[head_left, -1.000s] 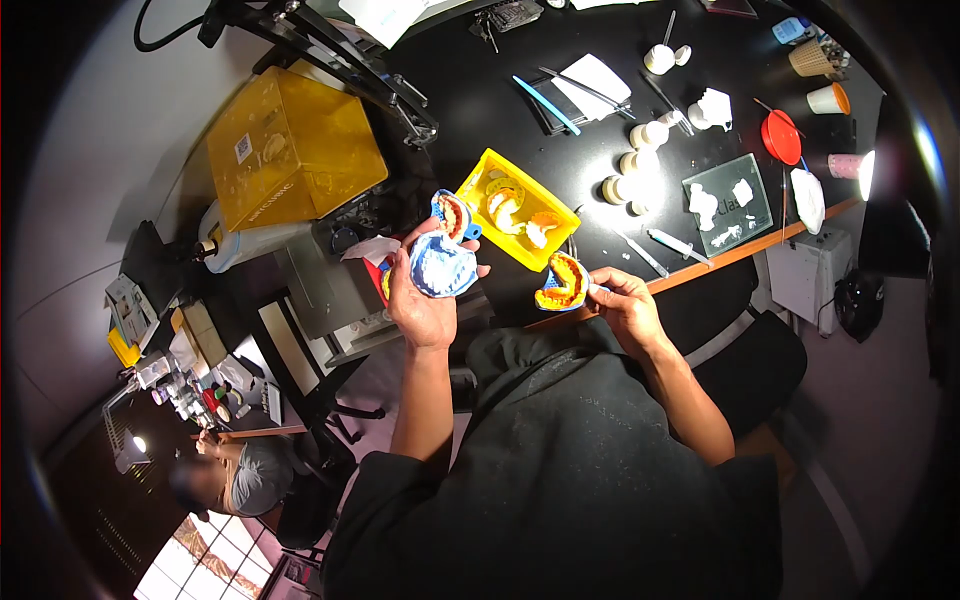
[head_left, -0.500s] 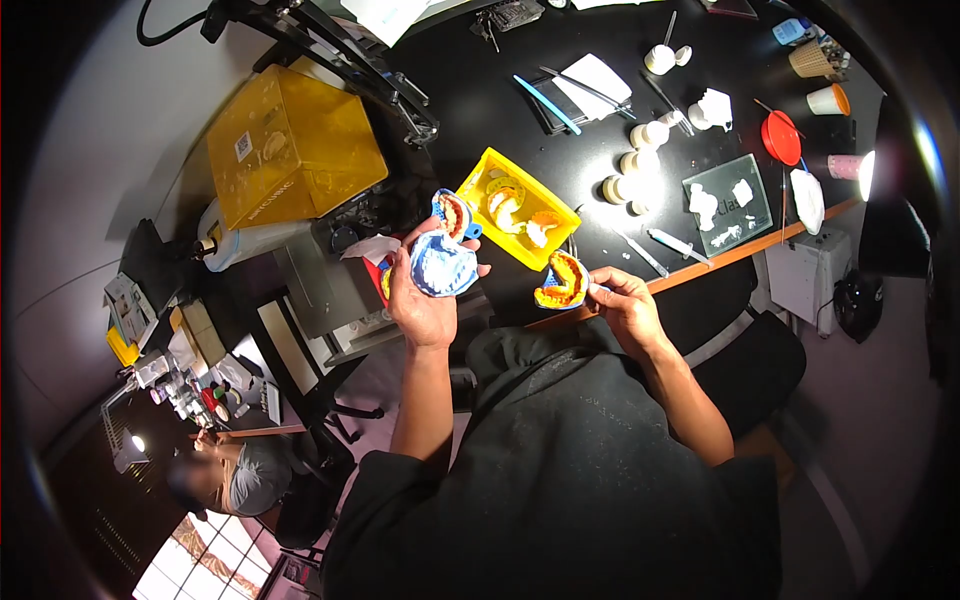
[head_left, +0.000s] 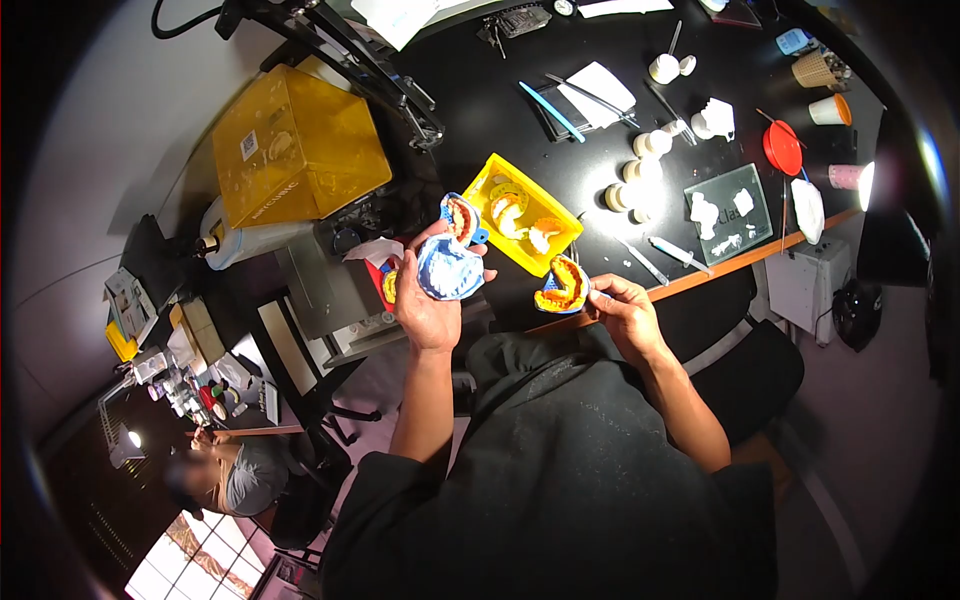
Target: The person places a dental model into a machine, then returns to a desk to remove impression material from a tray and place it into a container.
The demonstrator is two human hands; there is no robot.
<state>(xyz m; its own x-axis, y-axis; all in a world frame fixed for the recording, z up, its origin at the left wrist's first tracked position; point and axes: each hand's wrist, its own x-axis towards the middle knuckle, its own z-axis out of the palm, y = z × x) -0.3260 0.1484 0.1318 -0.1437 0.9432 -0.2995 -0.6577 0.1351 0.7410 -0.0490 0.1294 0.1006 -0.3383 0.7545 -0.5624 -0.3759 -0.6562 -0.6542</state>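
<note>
My left hand [head_left: 431, 310] holds two blue dental impression trays with its palm turned up. One has a pale blue-white filling [head_left: 449, 268]; the other has a reddish filling [head_left: 460, 218] and lies just beyond it. My right hand [head_left: 622, 306] pinches the edge of a blue tray with orange-yellow impression material [head_left: 563, 287]. Between and beyond my hands stands a yellow bin [head_left: 540, 262] with several pale and yellow arch-shaped pieces inside.
On the black table are a glass plate [head_left: 729, 215] with white scraps, white jars [head_left: 640, 172], a syringe [head_left: 680, 254] and a red bowl [head_left: 782, 147]. A yellow box [head_left: 300, 150] stands left. Another person [head_left: 257, 480] sits at the lower left.
The view has shifted slightly. Both hands keep their grips and hold the trays in nearly the same places.
</note>
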